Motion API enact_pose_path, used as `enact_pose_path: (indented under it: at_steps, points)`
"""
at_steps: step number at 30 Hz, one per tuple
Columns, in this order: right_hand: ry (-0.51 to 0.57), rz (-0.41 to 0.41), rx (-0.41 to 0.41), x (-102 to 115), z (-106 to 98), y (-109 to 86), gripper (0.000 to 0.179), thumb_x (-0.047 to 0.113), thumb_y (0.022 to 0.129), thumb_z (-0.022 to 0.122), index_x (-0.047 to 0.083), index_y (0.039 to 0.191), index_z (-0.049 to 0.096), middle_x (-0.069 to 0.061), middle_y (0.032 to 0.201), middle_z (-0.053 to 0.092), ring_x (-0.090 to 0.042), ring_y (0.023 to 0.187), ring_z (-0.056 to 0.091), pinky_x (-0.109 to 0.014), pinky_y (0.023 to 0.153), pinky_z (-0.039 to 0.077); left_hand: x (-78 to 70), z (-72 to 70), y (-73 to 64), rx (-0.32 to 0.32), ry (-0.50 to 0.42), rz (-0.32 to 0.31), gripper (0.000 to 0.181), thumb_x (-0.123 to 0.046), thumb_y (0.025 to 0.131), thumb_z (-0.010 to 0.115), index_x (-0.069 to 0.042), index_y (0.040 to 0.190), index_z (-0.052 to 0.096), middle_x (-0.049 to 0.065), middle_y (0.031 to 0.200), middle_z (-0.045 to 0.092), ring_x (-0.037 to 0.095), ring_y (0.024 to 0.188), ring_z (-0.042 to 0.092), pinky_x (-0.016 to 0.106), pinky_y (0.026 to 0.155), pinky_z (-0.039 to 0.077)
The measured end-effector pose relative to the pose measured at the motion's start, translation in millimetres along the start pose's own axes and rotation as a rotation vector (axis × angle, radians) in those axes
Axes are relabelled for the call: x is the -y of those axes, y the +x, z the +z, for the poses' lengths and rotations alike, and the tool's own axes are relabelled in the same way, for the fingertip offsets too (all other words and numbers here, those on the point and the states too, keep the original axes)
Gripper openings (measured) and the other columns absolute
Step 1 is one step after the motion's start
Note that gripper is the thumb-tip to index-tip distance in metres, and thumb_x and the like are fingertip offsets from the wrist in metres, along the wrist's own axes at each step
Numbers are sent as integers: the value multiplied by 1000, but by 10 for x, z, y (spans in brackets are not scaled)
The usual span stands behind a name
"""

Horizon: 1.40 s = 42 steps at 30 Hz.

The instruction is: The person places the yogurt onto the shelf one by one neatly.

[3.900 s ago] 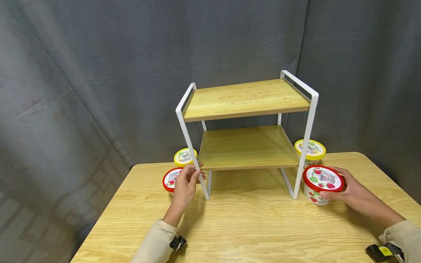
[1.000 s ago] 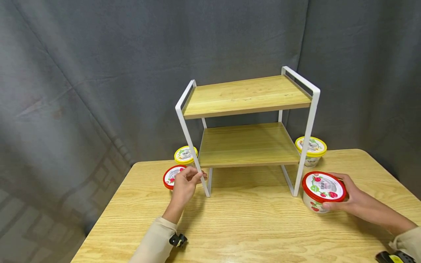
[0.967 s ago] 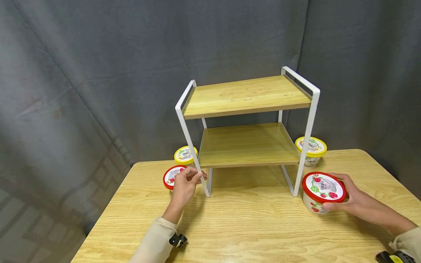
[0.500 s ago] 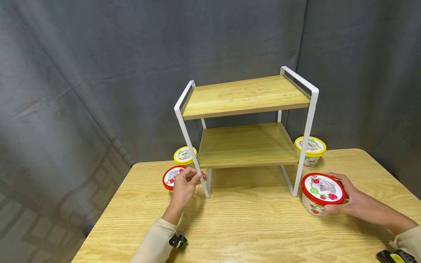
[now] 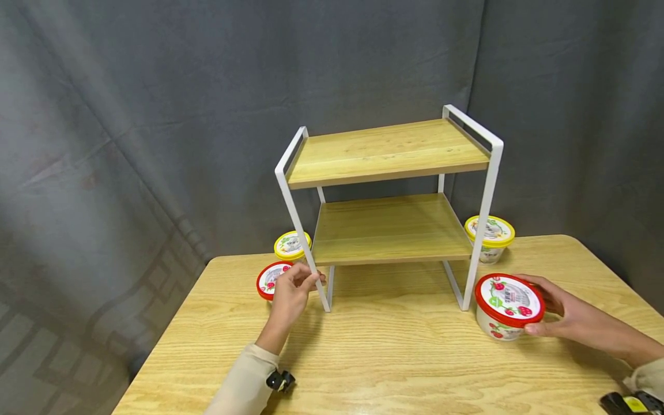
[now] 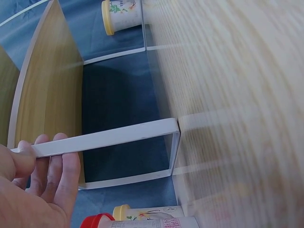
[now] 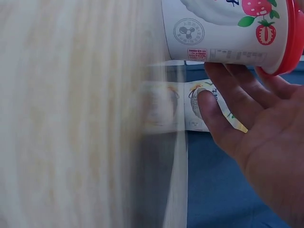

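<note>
My left hand pinches the front left leg of a white-framed, two-tier wooden shelf rack below its lower board; in the left wrist view the thumb and fingers lie around that white bar. To the rack's right stands a round tub with a red lid and strawberry pictures. Beside it my right hand has fingers behind the lid and thumb drawn off toward the near edge. The right wrist view has the fingers extended alongside the tub's wall, slack rather than clasped.
Another red-lidded tub sits left of the rack, partly behind the left hand, with a yellow-lidded tub behind it. A second yellow-lidded tub stands at the back right. A grey curtain hangs behind the wooden table.
Over the frames the red-lidded tub on the right has moved slightly toward the near edge. The right hand has just loosened and drawn back rightward from it. The left hand keeps its place.
</note>
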State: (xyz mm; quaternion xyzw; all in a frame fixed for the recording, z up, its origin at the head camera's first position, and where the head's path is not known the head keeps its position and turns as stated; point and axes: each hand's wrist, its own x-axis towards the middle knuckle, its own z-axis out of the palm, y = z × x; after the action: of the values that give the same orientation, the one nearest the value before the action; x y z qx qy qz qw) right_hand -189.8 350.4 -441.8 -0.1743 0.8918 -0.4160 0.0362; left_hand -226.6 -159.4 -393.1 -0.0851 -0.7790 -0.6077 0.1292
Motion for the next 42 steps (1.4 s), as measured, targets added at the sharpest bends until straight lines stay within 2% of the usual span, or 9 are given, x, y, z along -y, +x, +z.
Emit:
enact_pose_path:
  at_steps: [3,10,14,20,24,30,36,42]
  points:
    - [13,-18,-3,20,26,1,77,9,90,70,1,151,22,36,127,41,18,109,45,-20,75,49,6,0,1,-1,-9,0,7,4,93,63,11,94,64,30,94,72,29,84,75,30,76,62]
    - [1,-5,-16,66,88,-8,79,11,89,72,3,149,23,37,125,38,20,107,42,-17,74,49,-12,7,-9,-5,-29,0,8,3,92,64,11,95,64,30,95,72,34,86,74,31,76,62]
    - [3,-3,-23,95,114,-11,83,11,86,75,2,149,22,36,124,37,20,106,40,-15,76,49,-9,9,-7,-1,-40,6,9,3,92,64,12,95,64,30,95,72,27,84,75,30,77,62]
    - [-9,-47,-14,113,115,-28,83,8,87,74,8,152,23,35,130,40,19,111,41,-17,76,48,7,6,-4,3,-34,22,8,4,92,64,11,94,64,30,94,72,16,80,74,29,75,62]
    - [8,-59,-3,136,124,-34,84,8,86,74,13,153,24,33,131,42,18,112,42,-17,76,48,12,5,-11,2,-17,19,7,4,93,63,10,94,64,29,93,73,21,82,75,28,75,62]
    - [43,-90,4,203,169,-54,86,5,82,77,12,152,27,30,131,46,15,112,45,-16,79,49,10,7,-19,5,-24,4,6,4,94,62,10,93,62,28,94,73,34,88,74,29,75,62]
    - [81,-99,25,220,216,-54,84,5,84,75,14,152,26,26,131,48,12,113,47,-17,79,50,24,9,-16,2,-20,17,7,3,94,61,11,93,62,29,94,72,37,88,74,29,75,62]
    - [173,-103,60,237,269,-36,82,2,84,72,14,151,26,23,132,50,8,113,49,-18,79,52,25,12,-18,2,-24,6,6,3,94,62,10,93,62,29,94,72,42,91,72,27,74,61]
